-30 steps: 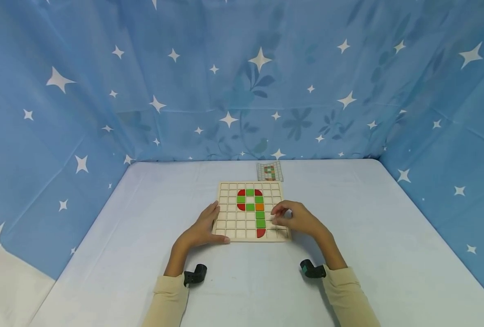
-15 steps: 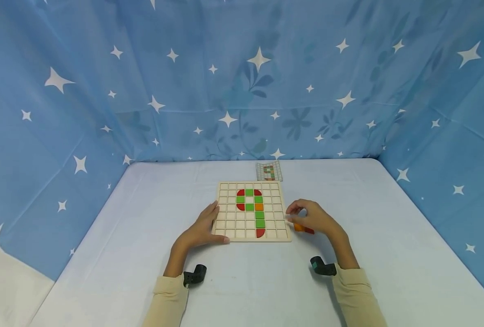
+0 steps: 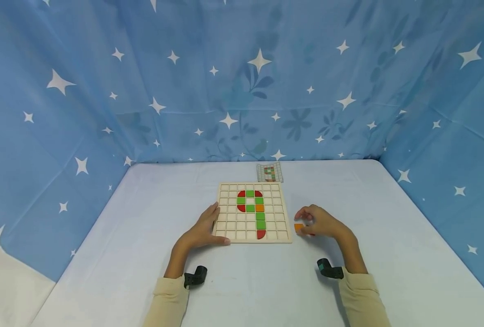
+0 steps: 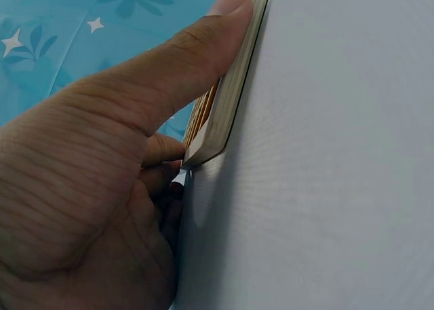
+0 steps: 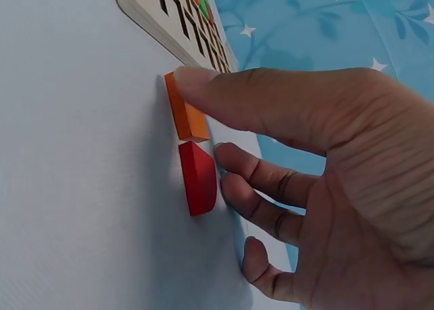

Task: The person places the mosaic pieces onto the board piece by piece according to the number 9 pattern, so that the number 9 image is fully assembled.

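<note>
My left hand (image 3: pixel 202 230) rests at the near left corner of a square wooden grid board (image 3: pixel 230 226). Its thumb lies straight along the front rim (image 4: pixel 227 113), and its fingers touch the left side. Red, green and orange tiles in the grid form a 9 shape. To the right of the board, my right hand (image 3: pixel 322 221) is over an orange block (image 5: pixel 180 110) and a red round-sided block (image 5: pixel 198 181) lying on the table. The thumb overlaps the orange block in the right wrist view; the index finger is spread apart from it in the head view.
A small pattern card (image 3: pixel 269 172) with a matching 9 design lies just behind the board. The white-covered table (image 3: pixel 164 190) is bordered at the back and sides by blue star-print curtains (image 3: pixel 184 91).
The right hand has moved right, off the board's right part, to the two blocks beside it, which have come into view. The left hand and the board have stayed in place.
</note>
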Demonstrator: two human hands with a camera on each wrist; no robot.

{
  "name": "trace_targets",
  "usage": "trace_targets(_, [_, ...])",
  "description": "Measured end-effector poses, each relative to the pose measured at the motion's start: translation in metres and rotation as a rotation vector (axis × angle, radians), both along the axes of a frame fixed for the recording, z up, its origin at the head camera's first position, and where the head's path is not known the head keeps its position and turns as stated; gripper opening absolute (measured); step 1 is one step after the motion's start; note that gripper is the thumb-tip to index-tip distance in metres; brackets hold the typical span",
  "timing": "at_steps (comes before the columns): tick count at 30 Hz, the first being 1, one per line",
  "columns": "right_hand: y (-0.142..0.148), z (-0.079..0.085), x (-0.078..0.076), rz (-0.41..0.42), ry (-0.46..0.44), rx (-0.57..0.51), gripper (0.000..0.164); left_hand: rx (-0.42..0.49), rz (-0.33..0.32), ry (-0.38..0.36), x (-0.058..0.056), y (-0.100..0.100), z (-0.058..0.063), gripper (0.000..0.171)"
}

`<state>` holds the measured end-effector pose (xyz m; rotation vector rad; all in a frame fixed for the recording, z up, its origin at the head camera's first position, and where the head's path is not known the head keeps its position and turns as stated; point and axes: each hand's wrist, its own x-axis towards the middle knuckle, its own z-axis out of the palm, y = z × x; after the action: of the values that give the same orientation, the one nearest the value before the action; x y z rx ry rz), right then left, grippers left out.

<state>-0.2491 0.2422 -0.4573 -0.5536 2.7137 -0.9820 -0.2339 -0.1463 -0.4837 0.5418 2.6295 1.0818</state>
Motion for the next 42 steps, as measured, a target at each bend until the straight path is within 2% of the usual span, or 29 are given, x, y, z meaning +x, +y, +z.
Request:
trace_targets(10, [-0.0008, -0.0009, 0.0047, -0.050, -0.067, 0.013, 0.023, -0.014, 0.016, -0.003, 0.0026, 0.0022, -0.0016, 0.116])
trace_targets(30, [-0.0028, -0.0023, 0.0017, -0.083, -0.002, 0.014, 0.022, 0.001, 0.012, -0.009, 0.0024, 0.0006, 0.0016, 0.116])
trace_targets(42, [-0.0031, -0.0013, -0.0002, -0.113, -0.050, 0.018, 0.023, -0.002, 0.011, -0.010, 0.0009, 0.0014, 0.0017, 0.116])
